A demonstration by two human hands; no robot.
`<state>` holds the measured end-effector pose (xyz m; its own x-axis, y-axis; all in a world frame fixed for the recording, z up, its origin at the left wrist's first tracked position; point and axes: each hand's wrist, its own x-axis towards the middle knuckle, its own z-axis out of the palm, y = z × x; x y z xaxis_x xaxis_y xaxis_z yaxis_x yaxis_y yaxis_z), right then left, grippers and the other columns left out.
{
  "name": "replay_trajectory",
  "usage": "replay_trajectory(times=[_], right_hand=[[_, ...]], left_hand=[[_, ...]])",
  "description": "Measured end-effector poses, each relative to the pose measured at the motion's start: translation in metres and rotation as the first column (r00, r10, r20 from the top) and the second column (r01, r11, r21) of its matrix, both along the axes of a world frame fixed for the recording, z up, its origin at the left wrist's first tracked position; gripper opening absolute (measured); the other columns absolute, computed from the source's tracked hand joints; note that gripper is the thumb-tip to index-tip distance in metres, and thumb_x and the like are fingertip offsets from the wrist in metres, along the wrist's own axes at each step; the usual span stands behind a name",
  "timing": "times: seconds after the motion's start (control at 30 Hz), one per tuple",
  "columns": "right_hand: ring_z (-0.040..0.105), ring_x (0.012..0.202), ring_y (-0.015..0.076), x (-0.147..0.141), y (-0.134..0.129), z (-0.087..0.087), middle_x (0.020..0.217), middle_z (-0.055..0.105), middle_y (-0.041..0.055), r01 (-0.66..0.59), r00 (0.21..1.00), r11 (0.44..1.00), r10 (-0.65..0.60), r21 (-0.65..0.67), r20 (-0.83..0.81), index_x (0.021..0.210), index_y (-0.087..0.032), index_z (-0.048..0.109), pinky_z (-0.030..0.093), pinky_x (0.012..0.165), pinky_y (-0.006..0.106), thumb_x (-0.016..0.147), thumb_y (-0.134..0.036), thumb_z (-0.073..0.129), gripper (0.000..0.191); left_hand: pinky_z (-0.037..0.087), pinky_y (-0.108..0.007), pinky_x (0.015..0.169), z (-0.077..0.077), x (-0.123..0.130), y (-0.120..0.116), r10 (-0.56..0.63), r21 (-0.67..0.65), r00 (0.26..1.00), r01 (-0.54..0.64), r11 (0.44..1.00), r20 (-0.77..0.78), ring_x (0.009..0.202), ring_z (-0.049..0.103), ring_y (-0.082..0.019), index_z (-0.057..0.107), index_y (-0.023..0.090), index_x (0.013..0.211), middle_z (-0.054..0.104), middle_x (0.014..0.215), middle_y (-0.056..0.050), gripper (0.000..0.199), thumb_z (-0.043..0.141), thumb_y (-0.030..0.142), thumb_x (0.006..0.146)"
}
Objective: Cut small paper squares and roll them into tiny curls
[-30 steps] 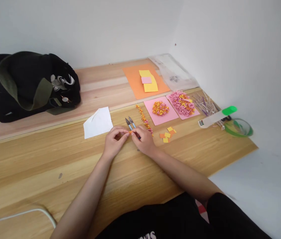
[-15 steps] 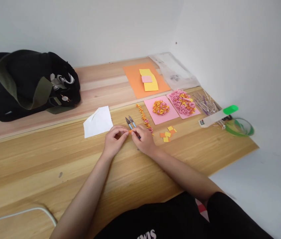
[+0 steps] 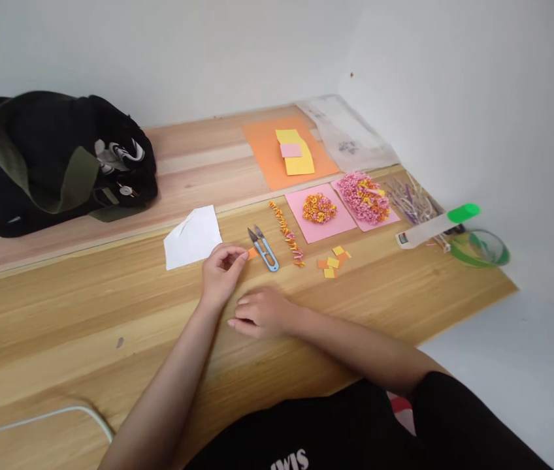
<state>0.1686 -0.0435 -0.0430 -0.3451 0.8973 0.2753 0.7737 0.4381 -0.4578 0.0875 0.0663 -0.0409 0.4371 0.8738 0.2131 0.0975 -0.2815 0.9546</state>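
My left hand (image 3: 223, 271) pinches a small orange paper piece (image 3: 252, 253) between thumb and fingertips. Just right of it lie blue-handled thread snips (image 3: 264, 250), untouched. My right hand (image 3: 261, 313) rests low over the wood, nearer to me, its fingers curled; whether anything is inside cannot be made out. Beyond the snips runs a line of small orange and pink pieces (image 3: 285, 234). Small yellow and orange paper squares (image 3: 332, 262) lie to the right. A white sheet (image 3: 193, 238) is behind my left hand.
Pink sheets (image 3: 306, 232) bear piles of pink and orange bits. Behind them is orange paper (image 3: 262, 153) with yellow paper (image 3: 299, 163) on it. A black bag (image 3: 36, 163) stands left, a green tape roll (image 3: 477, 258) right. A white cable (image 3: 36, 418) lies at lower left.
My right hand has let go of the orange paper and moved down toward me, uncovering the snips' handles. My left hand still pinches the orange piece. The view has shifted slightly.
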Motion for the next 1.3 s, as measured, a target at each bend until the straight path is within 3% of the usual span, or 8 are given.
replay_trajectory(times=[0.13, 0.4, 0.57, 0.63, 0.73, 0.87, 1.03, 1.3], right_hand=[[0.055, 0.059, 0.0116, 0.003, 0.003, 0.007, 0.065, 0.067, 0.0013, 0.023, 1.0, 0.985, -0.023, -0.172, -0.001, 0.063, -0.016, 0.064, 0.029, 0.054, 0.027, 0.093, -0.032, 0.051, 0.037], [0.059, 0.068, 0.014, 0.003, 0.003, 0.019, 0.075, 0.071, 0.0045, 0.014, 0.996, 0.967, 0.008, -0.256, 0.086, 0.074, -0.015, 0.068, 0.031, 0.059, 0.028, 0.096, -0.03, 0.048, 0.033], [0.062, 0.075, 0.0186, 0.007, -0.007, 0.047, 0.09, 0.072, 0.009, 0.101, 0.985, 0.939, -0.049, -0.329, 0.164, 0.089, -0.013, 0.069, 0.034, 0.059, 0.029, 0.096, -0.028, 0.047, 0.028], [0.064, 0.079, 0.0207, 0.015, -0.012, 0.062, 0.093, 0.072, 0.0107, 0.21, 0.967, 0.899, -0.134, -0.385, 0.214, 0.093, -0.013, 0.068, 0.037, 0.061, 0.03, 0.095, -0.026, 0.047, 0.025], [0.065, 0.081, 0.0221, 0.034, -0.018, 0.078, 0.096, 0.073, 0.0104, 0.426, 0.894, 0.784, -0.291, -0.451, 0.34, 0.096, -0.015, 0.068, 0.038, 0.062, 0.03, 0.093, -0.022, 0.047, 0.023], [0.067, 0.089, 0.0229, 0.066, -0.023, 0.081, 0.098, 0.074, 0.0074, 0.663, 0.745, 0.619, -0.488, -0.422, 0.455, 0.099, -0.019, 0.068, 0.041, 0.066, 0.029, 0.094, -0.022, 0.045, 0.024], [0.067, 0.096, 0.0248, 0.086, -0.019, 0.077, 0.105, 0.074, 0.0066, 0.729, 0.673, 0.574, -0.506, -0.373, 0.539, 0.108, -0.022, 0.067, 0.043, 0.069, 0.03, 0.093, -0.026, 0.049, 0.025], [0.066, 0.096, 0.0244, 0.084, -0.012, 0.074, 0.106, 0.073, 0.0083, 0.721, 0.666, 0.584, -0.433, -0.374, 0.608, 0.105, -0.021, 0.069, 0.045, 0.07, 0.03, 0.091, -0.026, 0.05, 0.024]], left_hand=[[0.045, -0.025, 0.061, 0.0, 0.0, -0.001, -0.015, 0.034, 1.0, 0.016, 0.999, -0.023, 0.068, 0.056, -0.013, 0.069, 0.019, 0.071, 0.065, 0.076, -0.002, 0.01, 0.069, 0.029, 0.074], [0.045, -0.026, 0.06, -0.003, 0.0, -0.002, -0.016, 0.084, 0.999, 0.02, 0.996, -0.052, 0.066, 0.056, -0.013, 0.07, 0.019, 0.072, 0.066, 0.076, -0.002, 0.011, 0.068, 0.029, 0.075], [0.044, -0.026, 0.06, -0.004, 0.0, -0.002, -0.023, 0.081, 0.997, 0.029, 0.996, -0.068, 0.065, 0.055, -0.013, 0.07, 0.019, 0.072, 0.065, 0.075, -0.002, 0.01, 0.067, 0.028, 0.075], [0.044, -0.026, 0.059, -0.003, 0.0, -0.002, -0.028, 0.082, 0.997, 0.034, 0.996, -0.076, 0.064, 0.054, -0.013, 0.07, 0.019, 0.071, 0.065, 0.075, -0.002, 0.01, 0.067, 0.028, 0.074], [0.044, -0.026, 0.059, -0.002, 0.001, -0.002, -0.037, 0.081, 0.997, 0.043, 0.996, -0.07, 0.063, 0.054, -0.013, 0.07, 0.019, 0.07, 0.065, 0.074, -0.002, 0.01, 0.067, 0.029, 0.074], [0.043, -0.025, 0.057, -0.002, 0.003, -0.002, -0.046, 0.075, 0.997, 0.051, 0.996, -0.057, 0.062, 0.054, -0.013, 0.069, 0.019, 0.069, 0.065, 0.074, -0.002, 0.012, 0.066, 0.029, 0.074], [0.043, -0.025, 0.056, -0.004, 0.004, -0.002, -0.045, 0.067, 0.997, 0.049, 0.997, -0.063, 0.061, 0.053, -0.013, 0.068, 0.019, 0.069, 0.065, 0.076, -0.002, 0.01, 0.065, 0.028, 0.073], [0.041, -0.026, 0.054, -0.005, 0.005, -0.002, -0.068, 0.05, 0.997, 0.07, 0.996, -0.032, 0.061, 0.053, -0.014, 0.069, 0.02, 0.069, 0.064, 0.074, -0.003, 0.009, 0.065, 0.028, 0.073]])
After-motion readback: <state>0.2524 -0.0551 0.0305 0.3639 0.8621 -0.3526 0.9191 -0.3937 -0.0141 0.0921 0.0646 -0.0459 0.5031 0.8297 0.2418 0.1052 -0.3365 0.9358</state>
